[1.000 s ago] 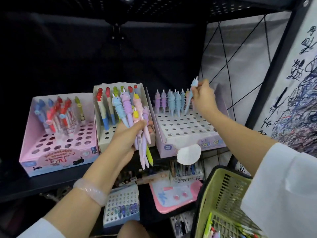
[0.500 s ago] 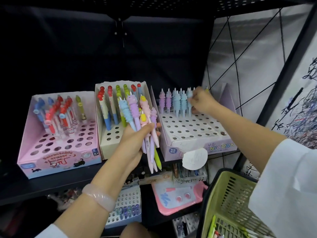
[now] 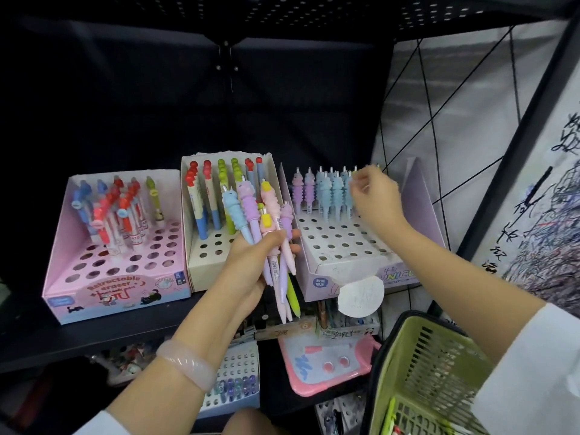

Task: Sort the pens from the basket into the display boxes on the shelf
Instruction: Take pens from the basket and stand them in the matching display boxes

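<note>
The left hand (image 3: 251, 262) is curled round a bunch of pens (image 3: 266, 233), gripping them at mid-length so their ribbed animal-shaped tops fan upward and their tips hang below the fist. The bunch holds blue, purple, pink and yellow-topped pens plus one green barrel, and it sits in front of the cream display box (image 3: 226, 215) at the middle of the shelf (image 3: 94, 334). A pale bangle (image 3: 188, 362) circles that wrist.

The right hand (image 3: 376, 199) reaches to the back row of the lilac display box (image 3: 354, 246) at the right end of the shelf, its fingers bent and close together at the tops of the pens in that row (image 3: 326, 193); whether it pinches one there cannot be told. Those purple and blue pens stand upright in the rearmost holes, with the front rows of holes unfilled. A round white tag (image 3: 361, 296) hangs over the box's front edge.

At the left end of the shelf a pink display box (image 3: 119, 255) holds red, blue and green pens in its back holes. A green plastic basket (image 3: 430, 372) hangs at lower right, below the right forearm, with a few pens just visible at its bottom.
</note>
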Motion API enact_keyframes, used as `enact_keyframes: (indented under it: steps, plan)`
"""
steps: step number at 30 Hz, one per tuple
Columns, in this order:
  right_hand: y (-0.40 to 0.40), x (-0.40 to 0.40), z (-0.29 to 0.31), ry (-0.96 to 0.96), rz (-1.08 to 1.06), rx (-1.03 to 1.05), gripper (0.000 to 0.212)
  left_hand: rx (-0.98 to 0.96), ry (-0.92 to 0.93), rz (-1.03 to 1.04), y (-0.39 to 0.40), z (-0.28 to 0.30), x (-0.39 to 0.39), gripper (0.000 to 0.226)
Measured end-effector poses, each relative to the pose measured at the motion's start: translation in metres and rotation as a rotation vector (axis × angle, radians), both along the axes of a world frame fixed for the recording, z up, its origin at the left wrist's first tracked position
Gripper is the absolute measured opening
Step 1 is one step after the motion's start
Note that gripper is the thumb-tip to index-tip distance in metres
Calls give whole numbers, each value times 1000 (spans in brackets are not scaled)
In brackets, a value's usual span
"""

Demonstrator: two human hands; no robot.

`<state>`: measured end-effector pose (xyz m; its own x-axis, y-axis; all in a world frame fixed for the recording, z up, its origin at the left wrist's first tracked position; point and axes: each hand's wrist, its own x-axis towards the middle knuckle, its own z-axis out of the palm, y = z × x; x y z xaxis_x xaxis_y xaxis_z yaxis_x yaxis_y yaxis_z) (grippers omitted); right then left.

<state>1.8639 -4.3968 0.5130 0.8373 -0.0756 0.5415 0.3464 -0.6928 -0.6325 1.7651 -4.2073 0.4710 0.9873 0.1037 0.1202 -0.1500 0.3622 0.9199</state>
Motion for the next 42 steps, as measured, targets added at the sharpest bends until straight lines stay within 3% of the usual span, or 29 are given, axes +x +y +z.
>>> enact_keyframes:
  steps: [1, 5, 12, 18, 23, 27, 32, 37, 42]
  plan:
    - [10, -9, 3, 40, 113, 34, 9, -5, 0, -2, -1, 1, 0, 12]
    - [46, -39, 2, 520, 590, 141, 20, -33, 26, 31, -4, 7, 1, 11]
    - [51, -43, 8, 552, 607, 171, 17, -123, 119, 47, -9, 15, 5, 12]
    - [57, -37, 14, 450, 488, 342, 18, -111, 166, 70, -4, 13, 11, 10]
    - [61, -31, 26, 378, 496, 437, 6, -86, 158, 131, -1, 10, 14, 11]
    - [57, -25, 23, 358, 469, 434, 5, -158, 145, 98, 2, 12, 11, 32]
    - [40, -9, 30, 221, 282, 682, 19, -196, 198, 76, 6, 13, 7, 15]
    - [38, 7, 27, 10, 191, 520, 10, -208, 228, 32, 9, 14, 4, 10]
    - [54, 11, 5, -3, 248, 220, 10, -159, 228, 22, 12, 14, 3, 7]
